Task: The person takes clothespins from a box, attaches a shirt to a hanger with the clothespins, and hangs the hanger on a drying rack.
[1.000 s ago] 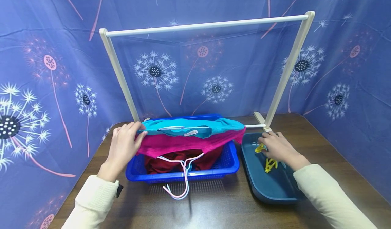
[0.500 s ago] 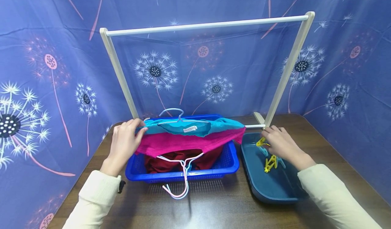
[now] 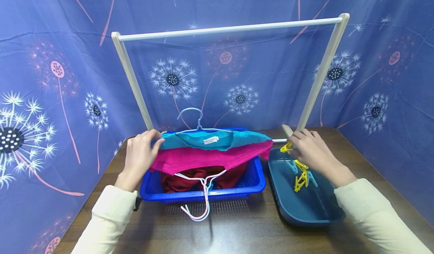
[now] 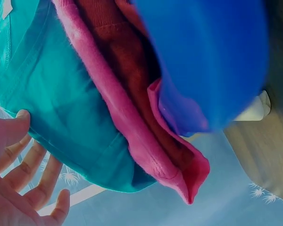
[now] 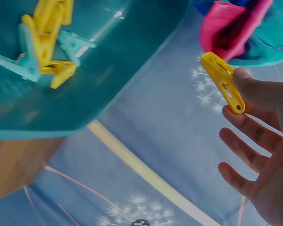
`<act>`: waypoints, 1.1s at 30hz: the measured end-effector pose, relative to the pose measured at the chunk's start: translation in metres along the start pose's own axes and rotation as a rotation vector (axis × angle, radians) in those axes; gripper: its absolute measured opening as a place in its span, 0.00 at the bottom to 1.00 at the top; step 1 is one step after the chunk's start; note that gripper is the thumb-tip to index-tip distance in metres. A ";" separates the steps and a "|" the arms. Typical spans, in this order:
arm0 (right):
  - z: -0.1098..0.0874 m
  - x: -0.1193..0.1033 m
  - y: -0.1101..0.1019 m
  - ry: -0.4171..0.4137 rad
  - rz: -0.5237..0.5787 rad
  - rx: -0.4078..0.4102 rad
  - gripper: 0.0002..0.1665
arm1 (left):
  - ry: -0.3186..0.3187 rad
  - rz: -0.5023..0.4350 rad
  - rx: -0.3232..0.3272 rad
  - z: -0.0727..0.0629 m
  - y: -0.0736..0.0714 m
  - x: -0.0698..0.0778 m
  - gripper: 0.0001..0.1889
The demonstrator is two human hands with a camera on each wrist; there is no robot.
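Currently, your left hand (image 3: 140, 154) pinches the left end of the teal shirt (image 3: 249, 137), its grip nearly closed with the thumb and fingers on either side of the cloth edge; your right hand (image 3: 312, 148) pinches one yellow clothespin (image 5: 220, 81) between thumb and index finger, that grip no wider than the pin, and the other fingers are spread; in the head view, the pin appears by the far left corner of the dark teal tray (image 3: 285, 207), where more yellow and pale blue clothespins (image 3: 299, 181) lie clustered. The shirt lies across the blue basket (image 3: 203, 196), a pale blue hanger (image 3: 200, 123) in its neck with the hook up; under it, nearer you, is a magenta garment (image 3: 203, 159), from which pink and pale blue hangers (image 3: 206, 195) reach over the basket's front rim; a dark red garment (image 3: 169, 180) sits inside; basket and tray share the worktop (image 3: 234, 235); behind them stands a wooden-posted rack (image 3: 230, 29).
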State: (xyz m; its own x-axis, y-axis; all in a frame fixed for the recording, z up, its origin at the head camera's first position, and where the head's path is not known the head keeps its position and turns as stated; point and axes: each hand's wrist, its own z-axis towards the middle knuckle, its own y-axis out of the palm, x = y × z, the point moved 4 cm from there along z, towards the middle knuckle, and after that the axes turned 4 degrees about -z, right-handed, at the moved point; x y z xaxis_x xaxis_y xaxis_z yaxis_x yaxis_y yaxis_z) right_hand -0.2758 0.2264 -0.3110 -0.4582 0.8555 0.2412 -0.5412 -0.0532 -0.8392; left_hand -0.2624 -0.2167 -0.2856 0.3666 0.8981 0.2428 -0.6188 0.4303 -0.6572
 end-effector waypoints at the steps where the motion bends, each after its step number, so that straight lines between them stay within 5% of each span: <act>1: 0.002 -0.001 -0.003 -0.011 -0.003 0.028 0.18 | -0.003 0.000 0.001 0.000 0.000 0.000 0.06; 6: 0.011 -0.005 -0.019 -0.054 0.001 0.138 0.19 | -0.011 -0.004 -0.003 0.002 0.002 -0.002 0.06; 14: 0.027 -0.015 -0.037 -0.063 0.025 0.199 0.17 | -0.014 -0.006 -0.007 0.002 0.003 -0.004 0.07; 33: 0.064 -0.047 -0.048 -0.106 0.059 0.226 0.13 | -0.035 -0.022 -0.005 0.003 0.005 -0.006 0.07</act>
State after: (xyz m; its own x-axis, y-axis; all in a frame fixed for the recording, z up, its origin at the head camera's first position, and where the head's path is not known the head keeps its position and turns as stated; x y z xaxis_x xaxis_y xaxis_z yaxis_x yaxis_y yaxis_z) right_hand -0.2731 0.1563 -0.2507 -0.5586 0.7894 0.2544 -0.6494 -0.2254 -0.7263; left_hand -0.2694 -0.2196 -0.2881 0.3549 0.8913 0.2821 -0.6075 0.4493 -0.6551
